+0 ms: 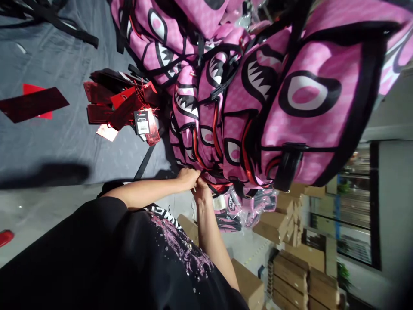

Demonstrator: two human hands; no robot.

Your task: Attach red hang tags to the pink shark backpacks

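Several pink backpacks with black trim, shark-teeth prints and eye prints stand packed together, one large backpack [309, 94] at the right and a narrower one [206, 107] nearer the middle. My left hand [189, 178] is closed at the lower edge of the row. Just beside it, my right hand [202, 191] is closed too, its fingers close to the left ones. Both are by the bottom of the bags with red zip edging; what they grip is too small to make out.
On the grey table cover [48, 146] lie a bundle of red and black tags [119, 103] and loose red tags [34, 102]. Black straps [64, 28] lie at the upper left. Plastic-wrapped pink items [241, 206] and cardboard boxes [290, 275] are beyond my right arm.
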